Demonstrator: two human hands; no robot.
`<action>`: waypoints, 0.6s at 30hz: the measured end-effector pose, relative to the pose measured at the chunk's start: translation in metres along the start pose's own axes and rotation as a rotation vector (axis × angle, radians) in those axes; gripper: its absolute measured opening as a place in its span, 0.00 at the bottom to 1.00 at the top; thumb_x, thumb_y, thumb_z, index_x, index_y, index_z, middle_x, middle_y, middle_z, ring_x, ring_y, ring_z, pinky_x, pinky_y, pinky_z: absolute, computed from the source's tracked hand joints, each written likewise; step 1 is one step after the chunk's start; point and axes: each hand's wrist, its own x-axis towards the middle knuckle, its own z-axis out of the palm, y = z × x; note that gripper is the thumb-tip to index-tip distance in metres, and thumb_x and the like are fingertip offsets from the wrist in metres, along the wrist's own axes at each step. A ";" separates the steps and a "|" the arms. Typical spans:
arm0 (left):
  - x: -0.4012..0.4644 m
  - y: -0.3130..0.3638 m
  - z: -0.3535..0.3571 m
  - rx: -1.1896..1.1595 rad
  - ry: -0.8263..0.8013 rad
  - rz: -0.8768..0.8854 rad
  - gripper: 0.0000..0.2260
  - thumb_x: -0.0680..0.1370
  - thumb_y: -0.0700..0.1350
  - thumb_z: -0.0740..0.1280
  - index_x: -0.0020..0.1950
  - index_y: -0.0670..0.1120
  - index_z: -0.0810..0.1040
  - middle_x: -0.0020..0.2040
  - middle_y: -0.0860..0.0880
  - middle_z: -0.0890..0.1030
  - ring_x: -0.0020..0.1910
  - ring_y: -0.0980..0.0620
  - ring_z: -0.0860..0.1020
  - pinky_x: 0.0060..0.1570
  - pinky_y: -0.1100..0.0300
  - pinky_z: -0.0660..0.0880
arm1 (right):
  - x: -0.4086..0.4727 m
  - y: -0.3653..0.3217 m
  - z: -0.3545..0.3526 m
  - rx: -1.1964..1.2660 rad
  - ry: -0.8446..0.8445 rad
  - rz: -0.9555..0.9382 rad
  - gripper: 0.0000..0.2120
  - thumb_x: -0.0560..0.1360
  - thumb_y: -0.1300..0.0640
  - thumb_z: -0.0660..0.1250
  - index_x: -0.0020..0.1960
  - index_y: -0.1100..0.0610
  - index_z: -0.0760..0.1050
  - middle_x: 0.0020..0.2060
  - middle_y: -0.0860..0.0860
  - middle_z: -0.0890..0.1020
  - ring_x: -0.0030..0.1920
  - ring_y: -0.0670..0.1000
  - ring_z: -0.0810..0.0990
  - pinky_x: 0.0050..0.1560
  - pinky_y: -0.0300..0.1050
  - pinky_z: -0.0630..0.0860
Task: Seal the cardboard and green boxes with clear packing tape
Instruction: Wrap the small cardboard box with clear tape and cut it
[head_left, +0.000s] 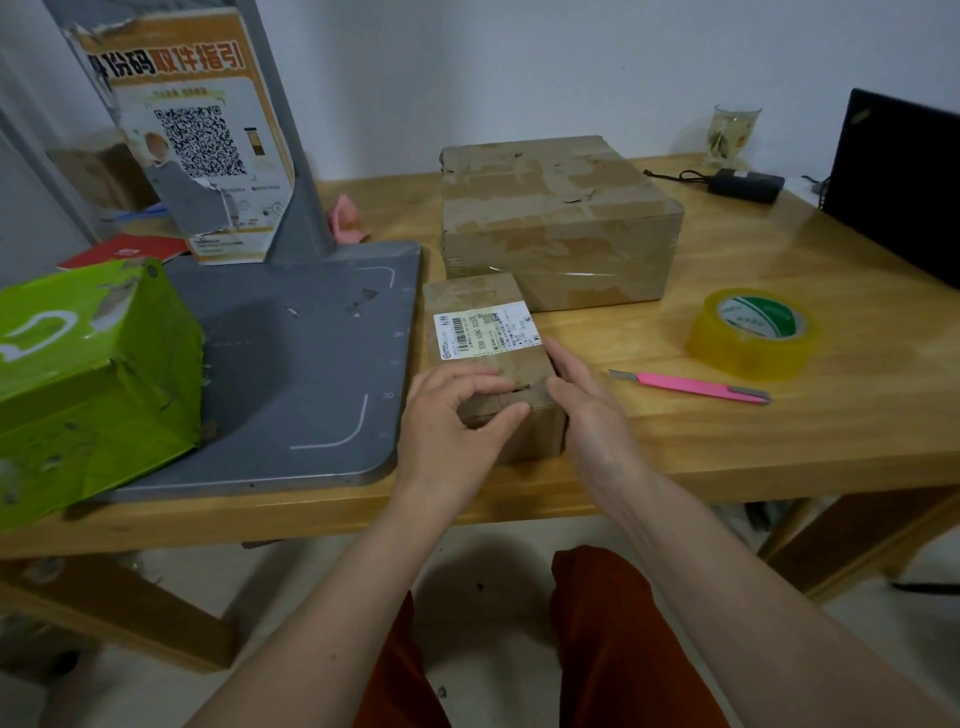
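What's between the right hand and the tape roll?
The pink utility knife lies on the table between the right hand and tape roll, in the head view.

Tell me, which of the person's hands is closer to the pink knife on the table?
Right. The right hand rests on the small cardboard box's right side, just left of the pink knife. The left hand holds the box's near left corner, farther away.
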 end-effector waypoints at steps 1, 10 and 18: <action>0.002 0.002 -0.001 0.005 -0.015 -0.022 0.12 0.71 0.48 0.77 0.53 0.58 0.82 0.55 0.64 0.75 0.62 0.63 0.67 0.59 0.72 0.64 | 0.001 -0.001 0.001 0.014 0.008 0.010 0.20 0.82 0.62 0.55 0.71 0.47 0.68 0.62 0.46 0.77 0.63 0.48 0.76 0.67 0.53 0.72; 0.007 0.007 -0.002 0.218 -0.128 0.022 0.18 0.75 0.58 0.69 0.64 0.58 0.79 0.56 0.60 0.71 0.63 0.57 0.62 0.63 0.57 0.68 | 0.011 -0.002 0.011 -0.003 0.114 0.062 0.18 0.81 0.61 0.58 0.69 0.48 0.70 0.62 0.49 0.78 0.62 0.52 0.76 0.64 0.54 0.74; -0.001 0.008 0.001 0.369 -0.060 0.163 0.15 0.77 0.56 0.67 0.63 0.56 0.80 0.60 0.56 0.74 0.64 0.55 0.63 0.55 0.56 0.73 | 0.010 -0.007 0.011 -0.097 0.040 0.029 0.19 0.80 0.60 0.60 0.70 0.50 0.69 0.60 0.47 0.79 0.60 0.48 0.77 0.61 0.47 0.75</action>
